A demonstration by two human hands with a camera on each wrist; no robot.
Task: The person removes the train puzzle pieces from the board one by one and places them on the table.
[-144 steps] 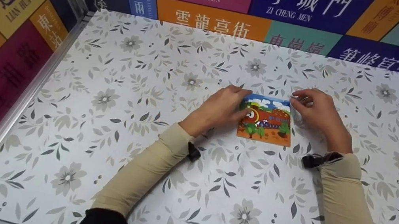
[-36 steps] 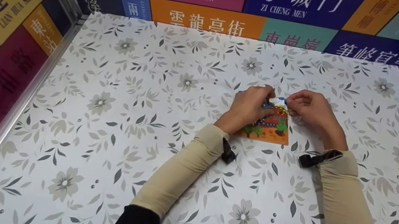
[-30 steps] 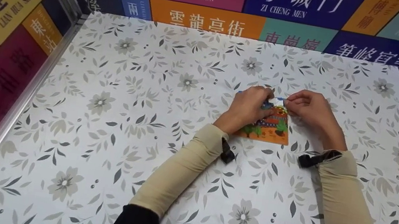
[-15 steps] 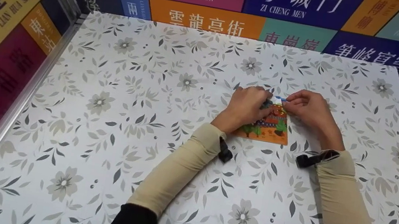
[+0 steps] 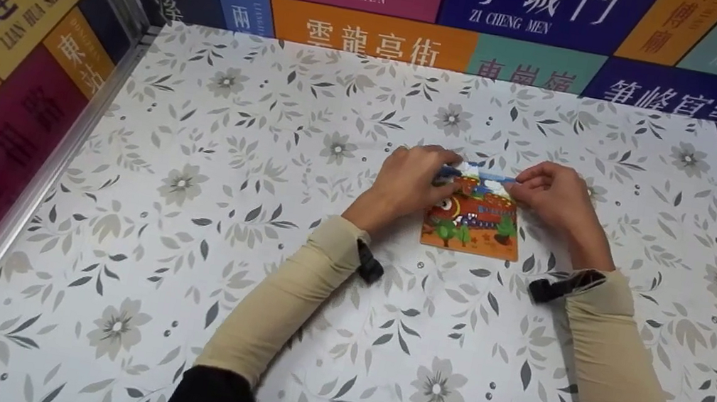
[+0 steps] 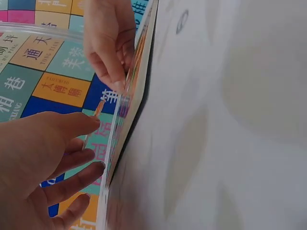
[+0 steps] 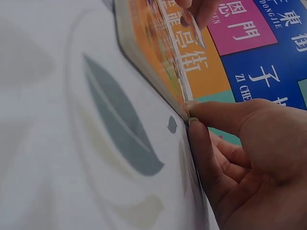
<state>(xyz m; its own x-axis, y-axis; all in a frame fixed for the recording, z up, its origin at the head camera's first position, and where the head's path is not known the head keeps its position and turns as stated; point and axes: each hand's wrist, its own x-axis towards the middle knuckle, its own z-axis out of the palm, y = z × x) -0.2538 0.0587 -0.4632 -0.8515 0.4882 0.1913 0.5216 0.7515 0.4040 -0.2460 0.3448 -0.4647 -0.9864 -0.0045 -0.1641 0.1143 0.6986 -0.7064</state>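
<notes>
A small square picture puzzle [image 5: 481,242] with a cartoon train lies on the patterned table, right of the middle. My left hand [image 5: 404,183] pinches a puzzle piece [image 5: 469,172] with white cloud and red on it, tilted over the board's upper left part. Seen edge-on in the left wrist view, the thin piece [image 6: 99,108] is between thumb and fingers, apart from the board. My right hand [image 5: 557,198] pinches the board's upper right corner with thumb and forefinger; the right wrist view shows the fingertips at the edge of the puzzle [image 7: 158,52]. The left hand hides the board's upper left corner.
The white table [image 5: 177,258] has a grey leaf and flower print. Upright panels [image 5: 363,33] with coloured blocks and large lettering stand along its back and both sides. Small black wrist cameras [image 5: 549,291] sit at the cuffs.
The left hand has moved left off the board's middle, bringing the raised piece with it and uncovering the train picture. The right hand stays at the upper right corner.
</notes>
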